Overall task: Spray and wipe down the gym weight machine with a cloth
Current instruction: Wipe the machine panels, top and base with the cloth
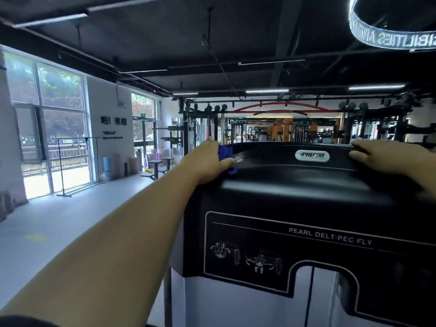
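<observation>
Two hands, head view: both rest on the black top shroud of the weight machine (295,192).
Left hand (211,159): lies on the shroud's left shoulder, pressing a blue cloth (226,153) against the plastic; fingers bent over the cloth, thumb stretched toward the centre.
Blue cloth: bunched beneath the left palm, showing above and below the hand, at the rounded left corner of the shroud.
Right hand (387,159): holds nothing; fingers lie on the upper right ridge of the shroud, roughly straight, blurred.
Badge (312,155): oval "PRECOR" plate on the top ridge, between the two hands, touching neither.
Instruction panel (306,241): front face below the hands, lettered "PEARL DELT/PEC FLY", with two exercise diagrams at its left.
Steel post (168,300): upright beside the machine's lower left edge.
Obstructions behind: black cable rigs (200,128) stand just beyond the shroud's far edge, more racks to the right.
Edges: the shroud drops away steeply just left of the cloth; its far rim runs level between the hands.
Open room: grey floor (70,220) to the left, reaching the windows (52,123).
Left background: rolled mats (111,167) and a garment rail (75,166) stand well apart from the machine.
</observation>
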The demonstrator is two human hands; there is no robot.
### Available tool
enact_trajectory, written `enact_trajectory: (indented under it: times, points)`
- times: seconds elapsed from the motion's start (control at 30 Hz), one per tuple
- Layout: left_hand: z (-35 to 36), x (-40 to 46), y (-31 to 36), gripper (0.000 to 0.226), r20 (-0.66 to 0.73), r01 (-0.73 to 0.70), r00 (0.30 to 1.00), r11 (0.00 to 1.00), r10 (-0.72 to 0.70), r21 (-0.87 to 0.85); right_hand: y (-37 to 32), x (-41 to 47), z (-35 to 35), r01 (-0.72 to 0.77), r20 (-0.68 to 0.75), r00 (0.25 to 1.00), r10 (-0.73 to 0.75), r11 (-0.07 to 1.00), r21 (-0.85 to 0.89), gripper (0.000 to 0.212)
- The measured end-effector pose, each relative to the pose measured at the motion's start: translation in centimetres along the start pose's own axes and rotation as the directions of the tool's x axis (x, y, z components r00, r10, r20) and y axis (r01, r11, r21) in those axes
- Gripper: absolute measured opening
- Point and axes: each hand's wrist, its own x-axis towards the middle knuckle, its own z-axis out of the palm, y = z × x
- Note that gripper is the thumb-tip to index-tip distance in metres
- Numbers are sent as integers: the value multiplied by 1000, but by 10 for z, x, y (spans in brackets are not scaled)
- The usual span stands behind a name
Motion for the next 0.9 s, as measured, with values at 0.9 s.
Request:
enact_trajectory:
  times: [0.9]
  points:
    - [36, 6, 124, 53, 255, 2, 965, 981, -53, 195, 88, -38, -18, 179, 96, 975, -199, 967, 182, 85]
